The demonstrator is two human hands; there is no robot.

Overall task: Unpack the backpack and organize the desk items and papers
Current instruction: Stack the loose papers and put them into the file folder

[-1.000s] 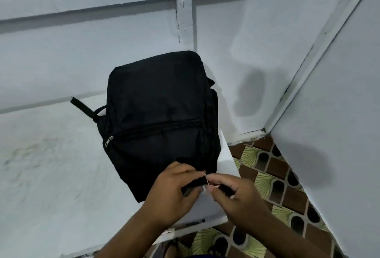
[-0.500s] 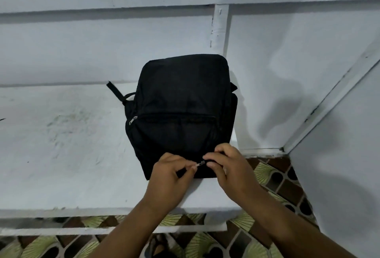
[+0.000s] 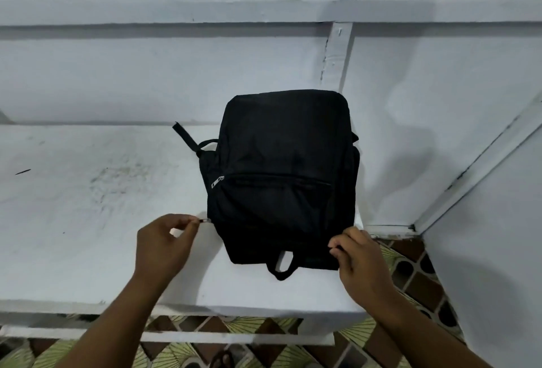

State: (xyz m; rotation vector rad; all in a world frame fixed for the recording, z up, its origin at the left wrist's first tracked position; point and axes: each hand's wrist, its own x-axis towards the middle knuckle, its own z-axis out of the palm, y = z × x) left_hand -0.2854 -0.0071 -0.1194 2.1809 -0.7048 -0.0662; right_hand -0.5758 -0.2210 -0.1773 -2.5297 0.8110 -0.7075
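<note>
A black backpack [image 3: 281,180] lies flat on the white desk [image 3: 88,221], its top handle loop [image 3: 281,268] pointing toward me. My left hand [image 3: 164,247] pinches a small metal zipper pull [image 3: 205,221] at the bag's near left corner. My right hand [image 3: 356,262] grips the bag's near right corner, where another pull may be hidden under the fingers. A second zipper pull [image 3: 217,182] on the front pocket sits untouched. The bag's contents are hidden.
White walls stand behind and to the right of the desk. A thin dark mark [image 3: 23,172] lies on the desk's far left. Patterned floor tiles [image 3: 410,276] show below the desk edge and at the right corner.
Both hands were together at the middle of the bag's near edge. They have drawn apart, the left to the left corner with a zipper pull, the right to the right corner.
</note>
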